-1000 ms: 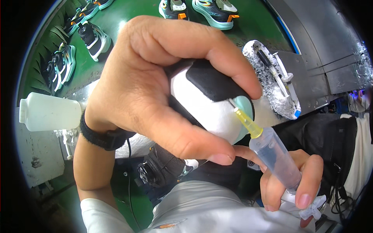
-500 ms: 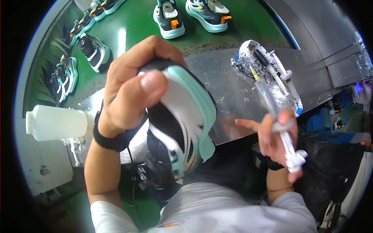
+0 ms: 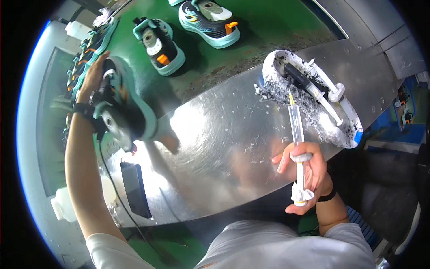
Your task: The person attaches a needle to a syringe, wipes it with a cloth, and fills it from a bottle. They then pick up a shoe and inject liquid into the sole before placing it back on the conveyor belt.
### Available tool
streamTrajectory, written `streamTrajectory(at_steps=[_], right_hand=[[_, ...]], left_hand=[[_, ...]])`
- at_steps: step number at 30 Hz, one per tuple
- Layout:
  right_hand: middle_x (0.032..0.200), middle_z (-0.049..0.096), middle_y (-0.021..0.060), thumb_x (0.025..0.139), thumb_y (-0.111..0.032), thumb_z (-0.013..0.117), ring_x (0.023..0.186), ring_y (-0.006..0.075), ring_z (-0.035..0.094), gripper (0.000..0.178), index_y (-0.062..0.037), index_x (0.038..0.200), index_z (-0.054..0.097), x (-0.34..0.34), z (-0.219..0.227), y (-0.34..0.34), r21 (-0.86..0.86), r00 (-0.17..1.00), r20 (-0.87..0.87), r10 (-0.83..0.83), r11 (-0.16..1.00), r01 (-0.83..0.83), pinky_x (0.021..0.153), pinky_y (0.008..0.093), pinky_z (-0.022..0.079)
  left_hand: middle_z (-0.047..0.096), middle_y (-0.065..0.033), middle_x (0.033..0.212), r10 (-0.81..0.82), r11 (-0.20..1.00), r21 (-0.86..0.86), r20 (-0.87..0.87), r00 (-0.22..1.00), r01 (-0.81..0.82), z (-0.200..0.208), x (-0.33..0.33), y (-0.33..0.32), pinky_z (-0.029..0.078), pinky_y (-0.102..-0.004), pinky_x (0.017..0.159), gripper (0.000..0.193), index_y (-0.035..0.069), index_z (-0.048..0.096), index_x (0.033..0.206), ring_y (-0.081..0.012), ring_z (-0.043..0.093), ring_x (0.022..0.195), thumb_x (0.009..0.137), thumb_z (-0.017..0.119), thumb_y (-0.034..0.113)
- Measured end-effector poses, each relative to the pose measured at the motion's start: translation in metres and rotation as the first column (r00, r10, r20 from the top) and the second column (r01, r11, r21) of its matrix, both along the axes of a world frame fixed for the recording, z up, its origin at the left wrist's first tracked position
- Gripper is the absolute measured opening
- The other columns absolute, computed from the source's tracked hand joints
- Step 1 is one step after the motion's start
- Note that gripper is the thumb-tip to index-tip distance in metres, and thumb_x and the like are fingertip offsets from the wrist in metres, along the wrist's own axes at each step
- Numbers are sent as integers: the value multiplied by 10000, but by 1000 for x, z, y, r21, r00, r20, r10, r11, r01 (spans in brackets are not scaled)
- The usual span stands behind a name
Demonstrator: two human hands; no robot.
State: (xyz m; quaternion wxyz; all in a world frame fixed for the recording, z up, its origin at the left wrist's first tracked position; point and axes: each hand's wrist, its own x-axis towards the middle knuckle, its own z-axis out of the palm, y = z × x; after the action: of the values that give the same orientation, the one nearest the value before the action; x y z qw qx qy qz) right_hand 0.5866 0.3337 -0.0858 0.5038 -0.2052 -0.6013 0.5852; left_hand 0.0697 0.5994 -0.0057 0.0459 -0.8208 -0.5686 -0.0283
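Note:
My left hand, with a black band at the wrist, is closed along the left side of a black and mint running shoe. The shoe is held up over the left part of the bench and is smeared by motion; some of my fingers are hidden. My right hand grips a clear syringe with a yellow needle tip pointing away from me. Its white plunger end sits low in my palm, and my index finger lies beside the barrel. Just beyond the tip is a white, crusted tray-like piece smeared with black residue.
A second syringe, dark-filled, lies on the crusted piece. Two matching shoes stand on the green surface, others along the left. On the metal bench lies a black phone; a white bottle is at lower left.
My left hand has carried the shoe away from close in front of me, out to the far left. The syringe in my right hand now stands more upright, and my view has shifted.

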Motion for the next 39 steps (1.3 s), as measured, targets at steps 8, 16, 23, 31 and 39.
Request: streamTrajectory(at_steps=[8, 16, 23, 31, 39], right_hand=[[928, 519, 125, 513, -222, 869, 836, 227, 548, 868, -30, 1204, 380, 3, -6, 23, 16, 996, 70, -56, 998, 55, 821, 407, 476], [994, 489, 115, 503, -209, 879, 895, 197, 531, 911, -28, 1231, 362, 16, 0, 2, -35, 996, 69, -59, 997, 62, 816, 326, 437], [966, 485, 59, 492, -184, 869, 868, 132, 511, 925, -49, 1252, 358, 21, 24, -25, -52, 999, 52, 13, 999, -11, 795, 275, 432], [990, 458, 35, 502, -150, 840, 865, 123, 501, 913, -89, 1264, 340, 17, 42, -65, -124, 999, 28, 38, 992, -34, 800, 269, 427], [951, 476, 38, 497, -247, 834, 839, 132, 534, 938, -52, 1263, 328, 18, 40, -99, -159, 1000, -16, -27, 987, 24, 885, 328, 423]], left_hand=[[597, -61, 963, 497, 836, -376, 209, 842, -400, 60, 31, 111, 489, -392, 652, 691, 182, 466, 1286, -185, 606, 852, 814, 418, 684], [538, -36, 600, 392, 855, -414, 126, 911, -311, 30, 217, 21, 350, -221, 305, 529, 165, 420, 1275, -109, 498, 410, 827, 649, 327], [531, -12, 607, 524, 832, -488, 538, 660, -263, 74, 196, -73, 372, -233, 379, 522, 40, 451, 1234, -85, 488, 456, 777, 688, 122], [531, -20, 620, 529, 846, -455, 647, 549, -279, 112, 167, -210, 423, -236, 409, 459, 12, 491, 1190, -88, 500, 447, 770, 659, 93], [628, -79, 779, -10, 999, 52, 420, 907, -13, 103, 183, -275, 487, -303, 629, 333, 25, 619, 1046, -169, 615, 678, 845, 615, 290]])
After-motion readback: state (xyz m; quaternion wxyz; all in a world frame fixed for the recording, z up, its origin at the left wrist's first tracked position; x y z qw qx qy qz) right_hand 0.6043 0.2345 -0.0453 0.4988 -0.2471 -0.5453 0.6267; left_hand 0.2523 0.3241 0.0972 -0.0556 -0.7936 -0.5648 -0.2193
